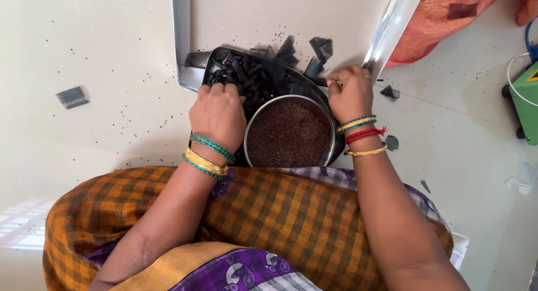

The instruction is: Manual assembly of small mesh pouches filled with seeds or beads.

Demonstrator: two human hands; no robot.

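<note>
Pale smooth floor (101, 55) carries it all. On it: flat shiny metal frame w/ a beige board (263, 16), black tray of dark bits (246, 72), round steel bowl of brown seeds (290, 134), torn black scraps (73, 96) & tiny dark specks, green box (529, 103) at right.

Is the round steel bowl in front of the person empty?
No, the steel bowl is filled nearly to its rim with small dark reddish-brown grains, between the left hand and the right hand.

Upper right: orange patterned cloth (448, 16); right edge: green box (529, 97); left: grey scrap (72, 97) on pale floor (101, 44).
</note>
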